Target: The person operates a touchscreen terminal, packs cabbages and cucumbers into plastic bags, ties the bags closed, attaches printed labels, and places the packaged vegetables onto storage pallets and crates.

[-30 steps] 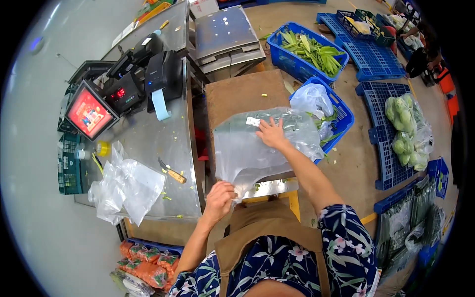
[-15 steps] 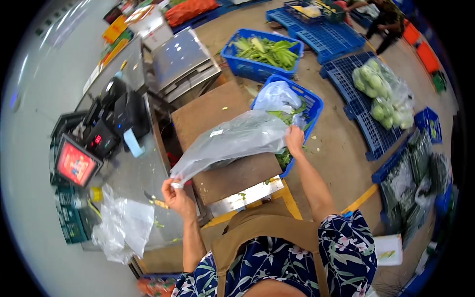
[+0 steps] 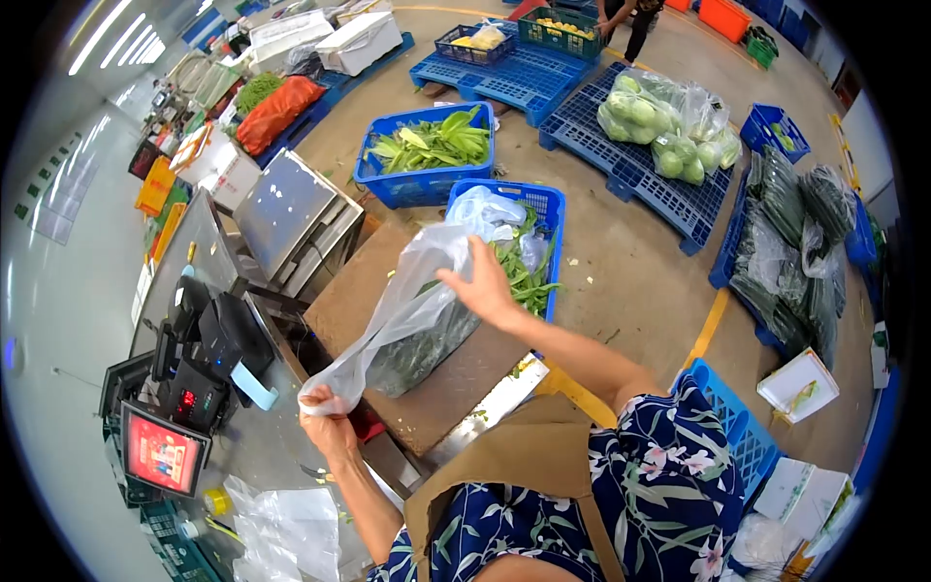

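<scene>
A clear plastic bag [image 3: 393, 291] stretches between my hands above a brown board [image 3: 339, 281]. Its lower part lies on the board and looks dark green; what is inside cannot be made out clearly. My left hand [image 3: 328, 422] has its fingers closed on one gathered end, near the board's left side. At the raised far end, my right hand [image 3: 483, 286] has its fingers on the film, with the thumb apart from them. A blue crate [image 3: 555, 223] of leafy greens and a bluish plastic bag [image 3: 482, 211] stands just beyond the right hand.
On the metal counter to the left are a lit screen [image 3: 163, 451], a black device [image 3: 233, 335] and loose clear plastic [image 3: 286, 533]. Another blue crate [image 3: 388, 189] of greens stands ahead. Blue pallets [image 3: 621, 155] hold bagged round vegetables [image 3: 645, 112]. A person [image 3: 635, 24] is at the back.
My right hand has moved left and up from the crate side, raising its end of the bag. The bag's filled-out shape has become a narrow stretched band. My view has shifted.
</scene>
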